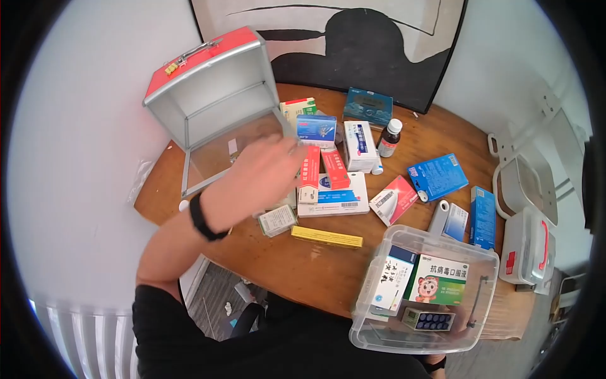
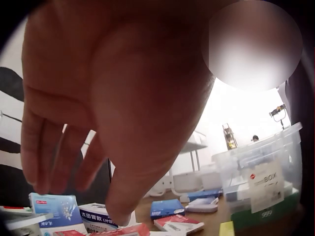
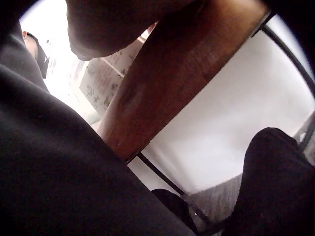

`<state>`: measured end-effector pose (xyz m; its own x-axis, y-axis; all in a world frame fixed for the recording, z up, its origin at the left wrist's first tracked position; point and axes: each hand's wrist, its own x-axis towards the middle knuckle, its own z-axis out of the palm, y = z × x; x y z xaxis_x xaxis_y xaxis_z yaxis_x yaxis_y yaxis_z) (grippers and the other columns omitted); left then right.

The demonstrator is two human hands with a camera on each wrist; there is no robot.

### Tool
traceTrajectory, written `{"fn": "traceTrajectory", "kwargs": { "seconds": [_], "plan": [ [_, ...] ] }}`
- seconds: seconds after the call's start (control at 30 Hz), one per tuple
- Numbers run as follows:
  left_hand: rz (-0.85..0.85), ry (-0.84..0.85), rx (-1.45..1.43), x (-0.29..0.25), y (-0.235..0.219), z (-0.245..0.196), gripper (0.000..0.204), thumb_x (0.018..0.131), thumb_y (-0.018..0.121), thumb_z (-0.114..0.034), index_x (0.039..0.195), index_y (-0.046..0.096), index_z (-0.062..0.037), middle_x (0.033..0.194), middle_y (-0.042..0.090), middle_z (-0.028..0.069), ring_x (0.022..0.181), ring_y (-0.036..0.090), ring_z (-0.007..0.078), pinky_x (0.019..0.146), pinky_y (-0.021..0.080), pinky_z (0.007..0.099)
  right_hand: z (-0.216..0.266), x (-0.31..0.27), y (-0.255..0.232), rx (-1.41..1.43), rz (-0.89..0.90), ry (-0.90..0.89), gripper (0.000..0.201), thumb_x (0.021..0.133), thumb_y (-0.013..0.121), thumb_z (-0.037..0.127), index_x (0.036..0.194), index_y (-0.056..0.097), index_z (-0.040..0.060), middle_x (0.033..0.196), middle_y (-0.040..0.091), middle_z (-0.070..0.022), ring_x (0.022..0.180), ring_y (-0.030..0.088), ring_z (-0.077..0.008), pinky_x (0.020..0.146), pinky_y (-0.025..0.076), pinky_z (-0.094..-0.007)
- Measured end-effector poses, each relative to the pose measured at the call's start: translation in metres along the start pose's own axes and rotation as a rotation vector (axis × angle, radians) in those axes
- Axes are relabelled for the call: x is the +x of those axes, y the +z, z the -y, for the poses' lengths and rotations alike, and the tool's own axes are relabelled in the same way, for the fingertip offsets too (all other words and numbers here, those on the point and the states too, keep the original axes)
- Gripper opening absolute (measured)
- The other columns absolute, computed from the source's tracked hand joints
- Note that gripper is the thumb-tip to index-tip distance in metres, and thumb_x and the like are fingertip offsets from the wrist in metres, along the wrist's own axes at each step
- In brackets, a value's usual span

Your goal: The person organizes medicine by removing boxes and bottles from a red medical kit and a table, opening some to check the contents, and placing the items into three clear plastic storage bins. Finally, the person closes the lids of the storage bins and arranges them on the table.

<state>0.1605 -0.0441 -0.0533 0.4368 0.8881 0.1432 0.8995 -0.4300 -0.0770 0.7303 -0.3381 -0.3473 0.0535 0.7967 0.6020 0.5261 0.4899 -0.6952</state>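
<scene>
My left hand [image 1: 268, 167] hovers over the left part of the medicine boxes, palm down, close to a red-and-white box [image 1: 309, 174] and a blue box [image 1: 317, 129]. In the left wrist view the fingers of that hand [image 2: 74, 123] hang loosely extended and hold nothing, above a light blue box [image 2: 55, 211] and a white box [image 2: 97, 216]. A second red box [image 1: 335, 168] lies on a flat white-and-blue box [image 1: 350, 201]. Part of my right hand [image 3: 110, 29] shows at the top of the right wrist view, its fingers hidden.
An open red-and-silver case [image 1: 218, 76] stands at the back left. A clear bin [image 1: 363, 338] with several boxes is at the front right. Around lie a yellow box [image 1: 326, 237], a brown bottle [image 1: 389, 139], blue boxes [image 1: 437, 177] and a pink-and-white box [image 1: 394, 199].
</scene>
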Motion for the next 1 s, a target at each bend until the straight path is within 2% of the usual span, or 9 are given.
{"fn": "traceTrajectory", "kwargs": {
  "seconds": [0.07,0.23,0.33,0.5,0.57,0.63,0.7,0.83,1.0],
  "plan": [
    [-0.129,0.056,0.187,0.047,0.022,0.024,0.058,0.082,0.089,-0.016,0.133,0.065,-0.0008,0.125,0.068,0.0158,0.12,0.067,0.035,0.098,0.058,0.0456,0.008,0.008,0.012,-0.013,-0.021,0.006,0.127,0.086,0.092,0.059,0.176,0.015,0.0143,0.156,0.048,-0.025,0.144,0.052,-0.0377,0.117,0.047,-0.0538],
    [0.384,-0.039,0.074,0.141,0.016,0.049,0.044,0.088,0.085,-0.017,0.128,0.071,-0.0039,0.124,0.074,0.016,0.123,0.069,0.0358,0.101,0.058,0.0463,0.011,0.052,0.033,-0.058,-0.065,0.041,0.127,0.086,0.091,0.059,0.177,0.014,0.0154,0.156,0.048,-0.0253,0.144,0.052,-0.0378,0.117,0.047,-0.0539],
    [0.157,0.08,-0.014,0.151,0.051,0.072,0.041,0.083,0.087,-0.017,0.122,0.076,-0.0094,0.112,0.077,0.0152,0.115,0.073,0.036,0.096,0.06,0.0488,0.026,0.06,0.04,0.071,-0.04,0.064,0.124,0.091,0.089,0.055,0.179,0.006,0.0244,0.158,0.047,-0.027,0.146,0.05,-0.0405,0.121,0.041,-0.0582],
    [-0.046,0.436,-0.112,0.176,0.029,-0.015,0.027,0.087,0.082,-0.018,0.11,0.076,-0.0048,0.113,0.076,0.0159,0.117,0.071,0.0339,0.1,0.057,0.046,0.033,0.054,0.049,0.382,-0.104,0.203,0.122,0.088,0.09,0.058,0.177,0.015,0.0199,0.158,0.048,-0.0238,0.143,0.049,-0.039,0.125,0.031,-0.0578],
    [0.139,0.658,0.154,0.183,0.042,-0.059,0.011,0.088,0.074,-0.013,0.096,0.076,-0.0059,0.1,0.078,0.0137,0.105,0.076,0.0331,0.09,0.06,0.044,0.017,0.038,0.028,0.02,0.053,0.212,0.118,0.081,0.091,0.064,0.17,0.035,0.0107,0.154,0.053,-0.0205,0.138,0.051,-0.0339,0.12,0.034,-0.0523],
    [0.03,0.837,0.379,0.188,0.07,-0.076,0.008,0.085,0.072,-0.009,0.078,0.076,-0.0102,0.077,0.076,0.0111,0.078,0.079,0.0318,0.066,0.062,0.0404,0.005,0.028,0.03,-0.278,-0.042,0.017,0.114,0.074,0.09,0.073,0.152,0.054,-0.0027,0.141,0.063,-0.018,0.129,0.055,-0.0303,0.114,0.038,-0.0485],
    [0.1,0.839,0.391,0.195,0.095,-0.086,0.009,0.085,0.073,-0.01,0.077,0.079,-0.0101,0.08,0.077,0.0122,0.081,0.08,0.0299,0.067,0.063,0.0403,0.049,0.059,0.026,-0.281,0.057,0.198,0.108,0.079,0.093,0.063,0.155,0.05,-0.0017,0.145,0.065,-0.0191,0.124,0.063,-0.0312,0.109,0.046,-0.0474],
    [0.128,0.868,0.497,0.204,0.096,-0.093,0.009,0.084,0.074,-0.009,0.077,0.081,-0.0096,0.079,0.078,0.0109,0.081,0.08,0.028,0.07,0.063,0.0397,0.047,0.073,0.04,-0.031,0.11,0.141,0.116,0.099,0.081,0.056,0.171,-0.001,0.0183,0.158,0.046,-0.0317,0.136,0.058,-0.04,0.114,0.048,-0.0557],
    [0.146,0.866,0.44,0.206,0.079,-0.09,0.013,0.087,0.073,-0.01,0.1,0.073,-0.0044,0.089,0.076,0.0136,0.087,0.078,0.0312,0.078,0.062,0.0422,0.049,0.095,0.033,-0.08,0.188,0.073,0.125,0.094,0.084,0.058,0.17,-0.003,0.0099,0.155,0.048,-0.0313,0.133,0.061,-0.0403,0.111,0.049,-0.0557]
  ]
}}
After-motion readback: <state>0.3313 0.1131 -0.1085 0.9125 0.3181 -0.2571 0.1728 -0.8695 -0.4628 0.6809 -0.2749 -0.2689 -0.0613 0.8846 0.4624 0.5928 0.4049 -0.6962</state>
